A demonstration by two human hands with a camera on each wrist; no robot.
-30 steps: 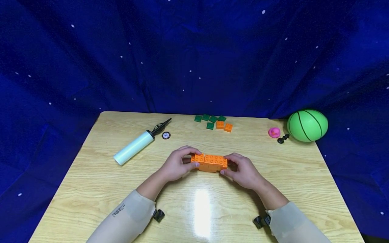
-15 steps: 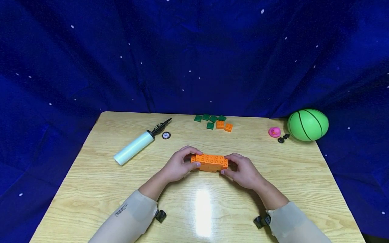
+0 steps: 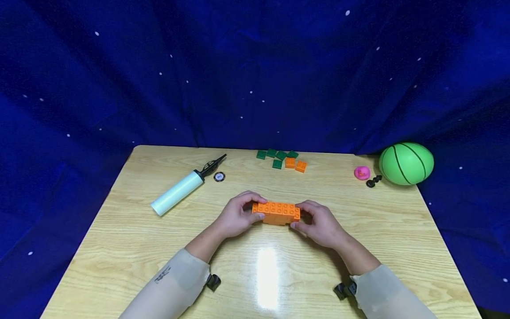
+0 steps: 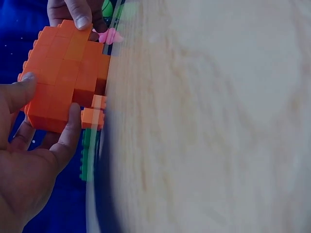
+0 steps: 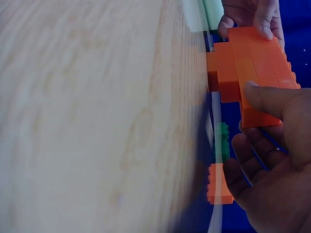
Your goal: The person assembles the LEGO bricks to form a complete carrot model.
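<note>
An orange toy-brick assembly (image 3: 277,213) stands near the middle of the table, studs up, stepped so that it narrows toward its base. My left hand (image 3: 238,217) grips its left end, thumb on the near side and fingers behind. At the other end, my right hand (image 3: 322,225) pinches it the same way. In the left wrist view, several layers of joined bricks (image 4: 53,68) show between the two hands. The right wrist view has the right thumb (image 5: 267,97) pressed on the near face of the structure. Fingertips on the far side are partly hidden.
Several flat green bricks (image 3: 277,164) and two loose orange bricks (image 3: 290,162) lie at the back edge. Left are a pale blue hand pump (image 3: 178,193) and a poker chip (image 3: 219,177). Right are a pink rubber duck (image 3: 362,173), a small black object (image 3: 371,183) and a green ball (image 3: 406,164).
The left hand and forearm have shifted slightly right, and the gap in the top row of orange bricks looks narrower. The right hand keeps its hold almost unchanged.
</note>
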